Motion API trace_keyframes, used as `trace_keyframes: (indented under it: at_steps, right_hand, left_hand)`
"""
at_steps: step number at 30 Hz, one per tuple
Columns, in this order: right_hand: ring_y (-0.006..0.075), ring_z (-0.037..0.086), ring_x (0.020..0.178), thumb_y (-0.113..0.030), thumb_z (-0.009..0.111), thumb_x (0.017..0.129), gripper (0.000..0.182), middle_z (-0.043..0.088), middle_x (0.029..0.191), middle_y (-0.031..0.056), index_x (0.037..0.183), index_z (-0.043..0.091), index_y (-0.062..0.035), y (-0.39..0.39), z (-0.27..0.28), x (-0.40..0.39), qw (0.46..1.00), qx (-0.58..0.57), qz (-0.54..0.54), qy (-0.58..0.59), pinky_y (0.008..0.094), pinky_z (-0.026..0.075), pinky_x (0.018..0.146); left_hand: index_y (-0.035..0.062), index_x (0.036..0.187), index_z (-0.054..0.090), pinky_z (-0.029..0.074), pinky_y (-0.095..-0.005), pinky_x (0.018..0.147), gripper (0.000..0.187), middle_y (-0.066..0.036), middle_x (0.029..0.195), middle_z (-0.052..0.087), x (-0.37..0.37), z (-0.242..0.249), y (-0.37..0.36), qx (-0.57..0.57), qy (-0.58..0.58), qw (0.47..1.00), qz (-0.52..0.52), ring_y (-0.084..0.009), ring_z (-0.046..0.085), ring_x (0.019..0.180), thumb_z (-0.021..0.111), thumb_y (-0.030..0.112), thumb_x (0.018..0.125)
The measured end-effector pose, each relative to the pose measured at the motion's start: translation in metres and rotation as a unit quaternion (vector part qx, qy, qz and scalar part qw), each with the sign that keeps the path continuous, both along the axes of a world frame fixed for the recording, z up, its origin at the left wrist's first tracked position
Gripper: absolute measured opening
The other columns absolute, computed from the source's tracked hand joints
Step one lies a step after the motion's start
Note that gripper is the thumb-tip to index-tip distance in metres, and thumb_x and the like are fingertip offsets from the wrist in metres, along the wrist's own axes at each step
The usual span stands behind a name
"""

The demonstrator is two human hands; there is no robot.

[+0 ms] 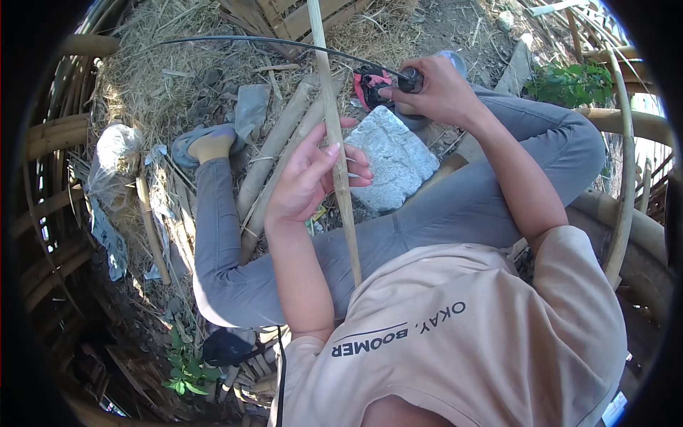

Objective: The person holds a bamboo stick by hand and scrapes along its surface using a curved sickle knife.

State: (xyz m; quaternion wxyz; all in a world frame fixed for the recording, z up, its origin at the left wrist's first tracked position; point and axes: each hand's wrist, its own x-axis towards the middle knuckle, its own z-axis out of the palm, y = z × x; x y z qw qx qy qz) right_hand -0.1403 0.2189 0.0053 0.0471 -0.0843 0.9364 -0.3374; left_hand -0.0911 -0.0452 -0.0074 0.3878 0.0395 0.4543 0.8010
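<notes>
A long, pale split bamboo strip (340, 178) stands nearly upright in the view, its lower end by my lap. My left hand (313, 171) holds it between the thumb and loosely spread fingers, which show past its right side. At the upper right, my right hand (441, 89) is wrapped around the dark handle (410, 80) of a long knife. Its thin, dark blade (249, 39), seen almost edge-on, reaches far to the left and crosses the strip near its upper part. Below my right hand, a rough grey stone block (393, 158) lies between my legs.
Bamboo poles (274, 149) lie on the ground left of the strip. Dry straw (156, 78) and plastic scraps surround my sandalled foot (206, 144). A clear plastic bag (117, 153) is farther left. Bamboo rails (626, 128) border the right side. Green leaves (569, 84) grow nearby.
</notes>
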Motion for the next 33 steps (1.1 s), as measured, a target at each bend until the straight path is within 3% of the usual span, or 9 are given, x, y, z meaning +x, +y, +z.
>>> trace_keyframes:
  at_steps: [6,9,12,15,19,21,24,27,33]
  right_hand:
    - [0.0262,0.058,0.051,-0.041,0.078,0.078,0.039,0.059,0.055,0.0115,0.08,0.073,-0.0025,0.001,-0.002,0.0,1.0,-0.003,0.002,-0.003,0.0388,0.043,0.052]
    - [0.0103,0.046,0.046,-0.033,0.081,0.08,0.039,0.054,0.052,0.0068,0.081,0.068,0.0035,0.002,-0.009,0.0,0.999,-0.014,0.023,0.026,0.0292,0.037,0.046]
    - [0.0109,0.045,0.046,-0.032,0.081,0.081,0.037,0.054,0.052,0.0065,0.082,0.069,0.0027,0.0,-0.007,0.001,0.999,-0.025,0.028,0.023,0.0293,0.036,0.046]
    - [0.0262,0.06,0.053,-0.04,0.078,0.078,0.039,0.058,0.055,0.0105,0.078,0.071,-0.0018,-0.003,-0.004,0.002,1.0,-0.01,0.026,0.007,0.037,0.046,0.054]
    - [0.021,0.055,0.051,-0.037,0.079,0.079,0.036,0.056,0.055,0.0078,0.085,0.072,-0.0022,-0.005,-0.003,0.004,0.999,-0.006,0.046,0.009,0.0348,0.042,0.052]
    - [0.0129,0.043,0.045,-0.033,0.08,0.08,0.037,0.051,0.051,0.0051,0.093,0.072,0.0,-0.005,-0.008,0.004,0.998,-0.03,0.058,0.023,0.0317,0.034,0.047]
    - [0.0135,0.044,0.046,-0.032,0.08,0.08,0.036,0.051,0.051,0.0048,0.094,0.073,-0.0005,-0.005,-0.007,0.005,0.998,-0.026,0.057,0.02,0.032,0.034,0.047]
    - [0.024,0.062,0.056,-0.04,0.079,0.078,0.037,0.061,0.06,0.0076,0.082,0.071,-0.0034,-0.007,0.001,0.005,0.999,0.004,0.04,-0.009,0.0351,0.048,0.056]
    - [0.0295,0.063,0.058,-0.042,0.079,0.078,0.043,0.06,0.058,0.0105,0.079,0.069,-0.0005,-0.012,-0.006,0.006,0.998,0.027,0.062,-0.006,0.0382,0.049,0.057]
  left_hand:
    - [0.0026,0.132,0.041,0.058,-0.0428,0.082,0.035,-0.02,0.105,0.065,0.001,-0.017,0.002,0.001,-0.004,1.0,-0.014,-0.028,0.068,0.095,0.047,0.021,0.104]
    - [0.0035,0.13,0.042,0.058,-0.043,0.082,0.032,-0.022,0.106,0.066,0.001,-0.016,0.004,0.0,-0.013,1.0,-0.007,-0.0287,0.069,0.095,0.046,0.022,0.105]
    - [0.0057,0.128,0.044,0.058,-0.04,0.078,0.028,-0.019,0.099,0.065,0.0,-0.01,0.006,0.006,-0.052,0.998,0.017,-0.0257,0.068,0.086,0.043,0.023,0.106]
    - [0.0077,0.126,0.046,0.057,-0.0352,0.071,0.027,-0.013,0.088,0.061,-0.002,-0.014,0.002,0.043,-0.083,0.996,0.015,-0.0193,0.062,0.072,0.04,0.025,0.107]
    - [0.0085,0.126,0.047,0.053,-0.0313,0.065,0.028,-0.006,0.08,0.053,-0.006,-0.032,-0.005,0.189,-0.194,0.962,0.013,-0.013,0.051,0.062,0.04,0.028,0.107]
    - [0.0086,0.127,0.046,0.052,-0.03,0.064,0.028,-0.006,0.08,0.052,-0.005,-0.03,-0.003,0.168,-0.187,0.967,0.037,-0.0128,0.051,0.062,0.04,0.028,0.107]
    - [0.0098,0.128,0.046,0.049,-0.0273,0.059,0.028,-0.004,0.079,0.05,0.0,-0.011,0.012,0.059,-0.154,0.979,0.117,-0.0121,0.048,0.06,0.04,0.027,0.107]
    - [0.0117,0.131,0.045,0.041,-0.0225,0.052,0.029,-0.002,0.076,0.044,0.003,0.004,0.025,-0.011,-0.123,0.976,0.181,-0.0087,0.043,0.06,0.038,0.027,0.107]
    - [0.0135,0.131,0.047,0.029,-0.0171,0.045,0.031,0.004,0.07,0.035,-0.001,-0.017,0.009,0.081,-0.108,0.984,0.113,-0.004,0.032,0.055,0.037,0.032,0.108]
